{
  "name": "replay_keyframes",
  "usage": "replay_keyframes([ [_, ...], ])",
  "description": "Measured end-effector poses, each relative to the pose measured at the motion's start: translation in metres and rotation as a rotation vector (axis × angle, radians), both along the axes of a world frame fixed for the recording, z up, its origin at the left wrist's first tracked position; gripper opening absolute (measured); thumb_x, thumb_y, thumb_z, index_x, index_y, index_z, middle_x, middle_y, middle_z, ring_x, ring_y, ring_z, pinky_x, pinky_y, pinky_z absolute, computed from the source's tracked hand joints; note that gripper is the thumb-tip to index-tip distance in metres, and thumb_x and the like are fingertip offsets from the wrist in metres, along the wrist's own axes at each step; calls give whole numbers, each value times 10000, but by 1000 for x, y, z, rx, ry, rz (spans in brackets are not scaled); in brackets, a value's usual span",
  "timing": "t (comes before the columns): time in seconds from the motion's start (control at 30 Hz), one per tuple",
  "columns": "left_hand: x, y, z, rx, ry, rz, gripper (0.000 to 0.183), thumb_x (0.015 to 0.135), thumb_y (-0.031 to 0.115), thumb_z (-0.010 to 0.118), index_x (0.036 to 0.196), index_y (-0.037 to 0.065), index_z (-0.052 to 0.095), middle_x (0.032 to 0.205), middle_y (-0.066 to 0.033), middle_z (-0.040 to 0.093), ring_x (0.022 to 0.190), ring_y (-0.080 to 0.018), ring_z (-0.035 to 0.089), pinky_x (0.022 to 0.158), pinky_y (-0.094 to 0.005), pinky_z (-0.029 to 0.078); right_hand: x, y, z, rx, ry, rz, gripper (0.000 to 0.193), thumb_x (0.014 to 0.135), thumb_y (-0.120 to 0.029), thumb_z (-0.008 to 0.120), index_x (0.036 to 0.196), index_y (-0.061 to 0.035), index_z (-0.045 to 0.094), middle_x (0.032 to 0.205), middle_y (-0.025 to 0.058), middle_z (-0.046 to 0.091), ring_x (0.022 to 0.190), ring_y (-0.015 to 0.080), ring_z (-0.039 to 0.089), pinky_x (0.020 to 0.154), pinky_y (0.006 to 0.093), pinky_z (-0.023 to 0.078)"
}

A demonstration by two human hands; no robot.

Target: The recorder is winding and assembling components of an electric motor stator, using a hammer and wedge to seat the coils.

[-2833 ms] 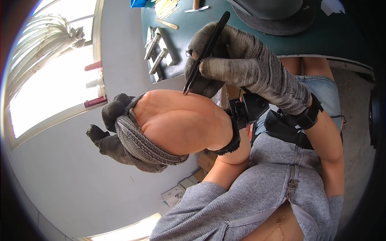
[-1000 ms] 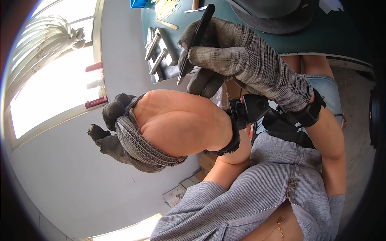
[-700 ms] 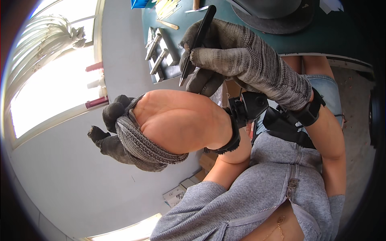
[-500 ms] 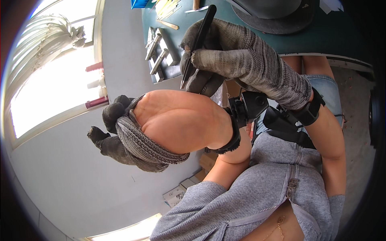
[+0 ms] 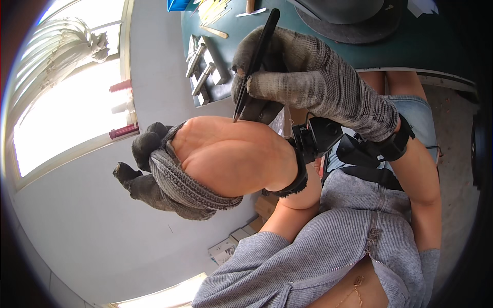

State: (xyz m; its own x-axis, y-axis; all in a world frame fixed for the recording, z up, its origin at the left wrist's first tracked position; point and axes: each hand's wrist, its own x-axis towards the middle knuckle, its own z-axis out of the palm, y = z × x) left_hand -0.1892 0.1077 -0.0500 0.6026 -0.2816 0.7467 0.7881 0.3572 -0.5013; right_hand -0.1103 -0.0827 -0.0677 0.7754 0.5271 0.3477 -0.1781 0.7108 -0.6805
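My left hand (image 5: 226, 159) is held palm up, its grey knit glove (image 5: 179, 179) rolled back off the bare palm and bunched round the fingers. Those gloved fingers are spread apart, partly bent, with nothing seen in them. Above it, my right hand (image 5: 287, 72), in a worn grey glove, pinches a pair of black tweezers (image 5: 264, 38) between thumb and fingers. The fine tips point down and meet the bare skin near the upper edge of my left palm. Anything tiny at the tips is too small to make out.
A dark green table (image 5: 287, 38) spans the top, bearing metal blocks with cylindrical pins (image 5: 204, 77), yellowish thin sticks (image 5: 213, 13) and a grey round machine base (image 5: 349, 25). Black devices (image 5: 323, 136) are strapped at my wrists. A window (image 5: 67, 102) is at left; boxes (image 5: 226, 249) lie low.
My right hand has shifted slightly down and right, bringing the tweezer tips from just above the left palm's edge onto its skin. My left hand is almost still.
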Motion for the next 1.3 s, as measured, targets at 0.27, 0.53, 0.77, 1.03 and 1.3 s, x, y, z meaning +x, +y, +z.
replay_keyframes([
  [0.27,-3,14,0,12,27,-17,283,952,9,385,1218,-63,448,1156,-78,538,1039,-134,546,832,-171,444,-5,7,-7,122,15,-70,289,855,-79,634,1125,-60,533,977,44,629,892,129,626,787,283,534],
  [0.53,1,6,5,23,21,-7,283,950,11,387,1216,-65,447,1156,-82,537,1042,-138,544,839,-179,442,-6,2,-4,139,44,-22,289,852,-67,632,1121,-52,528,985,60,632,899,138,630,790,285,534],
  [0.77,2,-6,6,27,8,27,282,948,14,390,1213,-65,449,1154,-85,535,1045,-141,542,848,-188,438,-6,2,-6,141,7,-26,292,849,-81,640,1120,-56,536,984,56,629,909,132,622,810,283,524],
  [1.03,7,-23,2,32,-10,57,281,946,18,394,1209,-65,450,1152,-89,533,1048,-144,538,859,-198,433,-6,-2,-9,106,47,-39,278,852,-87,640,1116,-60,555,986,32,622,920,111,607,831,268,512],
  [1.3,12,-28,8,67,-15,103,280,944,21,398,1205,-64,452,1150,-93,531,1051,-147,535,869,-208,428,-6,-1,-7,26,-17,-109,271,855,-93,640,1110,-59,554,977,33,631,925,111,607,840,273,512],
])
